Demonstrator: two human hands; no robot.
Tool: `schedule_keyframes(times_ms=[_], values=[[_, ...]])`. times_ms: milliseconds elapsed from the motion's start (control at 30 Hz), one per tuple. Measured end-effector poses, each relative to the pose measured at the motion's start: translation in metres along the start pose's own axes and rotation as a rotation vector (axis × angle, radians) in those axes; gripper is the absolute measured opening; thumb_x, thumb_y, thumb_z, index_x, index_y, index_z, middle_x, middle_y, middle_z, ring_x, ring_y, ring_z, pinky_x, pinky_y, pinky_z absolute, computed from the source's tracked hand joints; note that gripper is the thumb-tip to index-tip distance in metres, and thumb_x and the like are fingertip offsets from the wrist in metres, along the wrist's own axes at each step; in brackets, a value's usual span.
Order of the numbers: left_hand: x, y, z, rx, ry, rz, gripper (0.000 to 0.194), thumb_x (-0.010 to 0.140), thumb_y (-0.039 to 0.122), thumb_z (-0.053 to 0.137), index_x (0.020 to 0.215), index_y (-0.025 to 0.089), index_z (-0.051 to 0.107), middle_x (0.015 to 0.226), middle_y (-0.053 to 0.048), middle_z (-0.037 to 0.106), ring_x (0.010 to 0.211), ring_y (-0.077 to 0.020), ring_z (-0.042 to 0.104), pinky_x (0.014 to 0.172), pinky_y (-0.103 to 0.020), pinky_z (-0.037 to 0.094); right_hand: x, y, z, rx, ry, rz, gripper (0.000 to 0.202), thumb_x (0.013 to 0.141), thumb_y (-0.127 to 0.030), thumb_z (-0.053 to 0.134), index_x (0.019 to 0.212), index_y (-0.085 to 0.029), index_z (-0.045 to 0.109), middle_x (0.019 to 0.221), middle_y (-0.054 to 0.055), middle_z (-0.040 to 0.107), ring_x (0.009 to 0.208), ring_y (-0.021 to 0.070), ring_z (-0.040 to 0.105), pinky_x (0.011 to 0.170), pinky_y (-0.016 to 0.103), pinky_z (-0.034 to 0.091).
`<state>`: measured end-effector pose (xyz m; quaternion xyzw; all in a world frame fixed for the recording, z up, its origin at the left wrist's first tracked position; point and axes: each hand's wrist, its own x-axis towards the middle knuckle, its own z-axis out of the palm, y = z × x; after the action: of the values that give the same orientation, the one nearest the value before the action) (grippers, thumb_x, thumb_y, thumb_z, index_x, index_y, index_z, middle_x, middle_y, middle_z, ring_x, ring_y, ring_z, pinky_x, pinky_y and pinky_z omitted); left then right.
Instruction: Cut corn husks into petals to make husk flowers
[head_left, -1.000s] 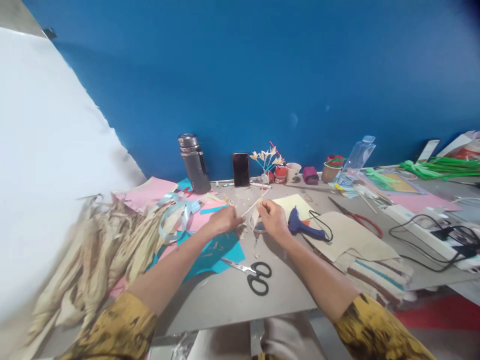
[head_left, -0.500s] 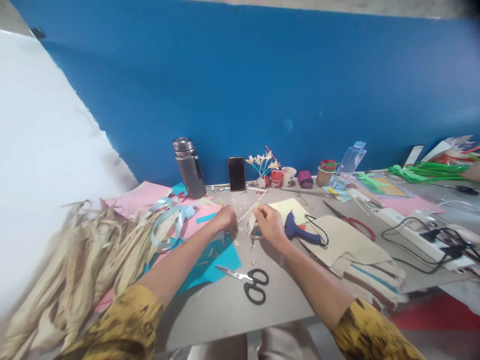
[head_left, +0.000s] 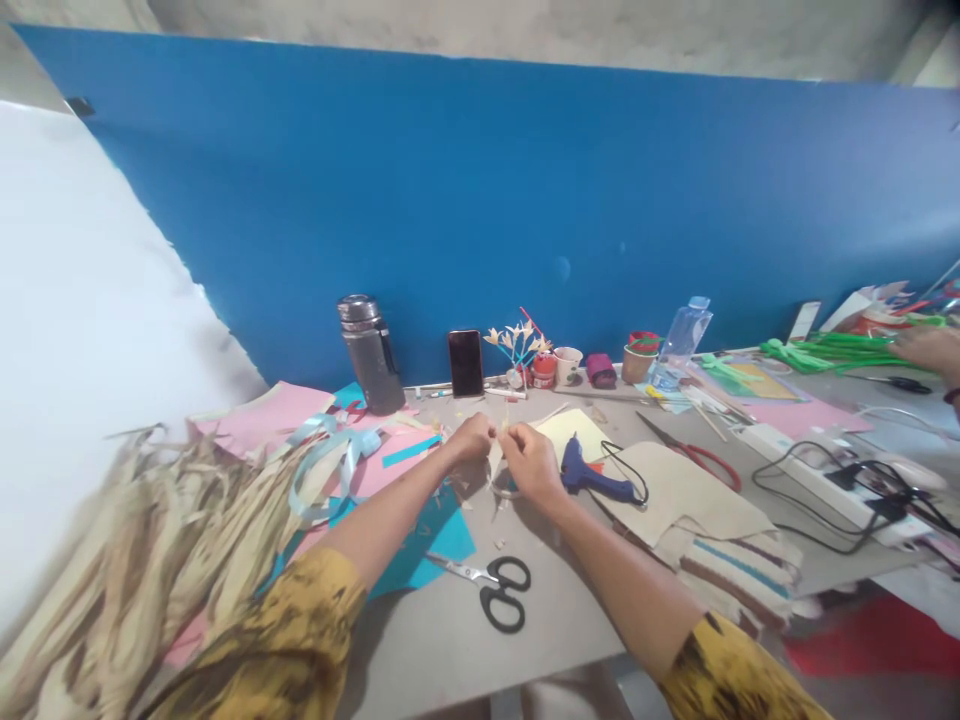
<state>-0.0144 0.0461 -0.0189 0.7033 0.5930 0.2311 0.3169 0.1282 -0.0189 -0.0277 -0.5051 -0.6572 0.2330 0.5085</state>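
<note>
Hands have closed in on each other since a second ago: the left hand (head_left: pixel 472 438) and right hand (head_left: pixel 529 462) were a bit apart with a thin pale stick slanting up between them, and now they're almost touching over the middle of the counter (head_left: pixel 450 640). Both are pinched narrow on a small pale strip (head_left: pixel 501 442), which sits right between the fingertips. It's too small to say what exactly it is, though it looks like the same dried stuff as the pile. So the fiddly work has tightened up into a close two-handed pinch, judging by that.

Going left to right around them: a big heap of dried husks (head_left: pixel 142 560) at the left edge, with pink paper (head_left: pixel 262 415) and a light blue ribbon (head_left: pixel 330 450) behind it. A dark flask (head_left: pixel 367 352) and a phone (head_left: pixel 465 362) stand against the blue wall. Teal paper (head_left: pixel 442 530) and black scissors (head_left: pixel 495 590) lie just near the forearms. Right of the hands is a blue glue gun (head_left: pixel 589 472) with its cord, close enough to snag a sleeve. Further right are red-handled scissors (head_left: pixel 694 452), a power strip (head_left: pixel 825 480) with tangled cables, and another person's hand (head_left: pixel 926 345) at the far edge.
</note>
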Motion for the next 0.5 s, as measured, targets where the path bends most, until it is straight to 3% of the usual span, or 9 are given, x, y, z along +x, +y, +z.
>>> schedule_keyframes(times_ms=[133, 267, 400, 500], values=[[0.01, 0.007, -0.006, -0.148, 0.072, -0.051, 0.013, 0.067, 0.024, 0.068, 0.063, 0.015, 0.06, 0.047, 0.003, 0.052, 0.048, -0.0126, 0.051, 0.051, -0.023, 0.041, 0.002, 0.0, -0.001, 0.03, 0.032, 0.028, 0.027, 0.086, -0.037, 0.049, 0.064, -0.022, 0.045, 0.056, -0.005, 0.044, 0.055, 0.0135, 0.04, 0.057, 0.026, 0.029], [0.009, 0.019, -0.022, -0.292, 0.095, -0.096, 0.02, 0.068, 0.027, 0.072, 0.08, 0.014, 0.063, 0.058, -0.002, 0.061, 0.052, -0.0139, 0.059, 0.052, -0.024, 0.046, 0.003, 0.0, -0.002, 0.072, 0.017, 0.032, 0.027, 0.085, -0.038, 0.053, 0.064, -0.022, 0.047, 0.057, -0.006, 0.045, 0.055, 0.013, 0.04, 0.058, 0.026, 0.03], [-0.022, 0.028, -0.029, -0.394, 0.107, -0.086, 0.027, 0.077, 0.04, 0.066, 0.084, 0.014, 0.062, 0.075, -0.007, 0.068, 0.061, -0.0149, 0.064, 0.054, -0.025, 0.049, 0.005, -0.001, -0.003, 0.149, 0.025, 0.021, 0.029, 0.084, -0.039, 0.054, 0.061, -0.021, 0.047, 0.057, -0.005, 0.042, 0.056, 0.0127, 0.039, 0.058, 0.026, 0.031], [-0.059, 0.026, -0.022, -0.549, -0.009, -0.077, 0.039, 0.083, 0.052, 0.056, 0.083, 0.014, 0.063, 0.075, -0.008, 0.069, 0.064, -0.0169, 0.066, 0.058, -0.028, 0.053, 0.003, -0.005, -0.004, 0.233, -0.003, 0.036, 0.03, 0.083, -0.04, 0.055, 0.061, -0.021, 0.048, 0.057, -0.005, 0.041, 0.056, 0.0126, 0.039, 0.056, 0.026, 0.031]])
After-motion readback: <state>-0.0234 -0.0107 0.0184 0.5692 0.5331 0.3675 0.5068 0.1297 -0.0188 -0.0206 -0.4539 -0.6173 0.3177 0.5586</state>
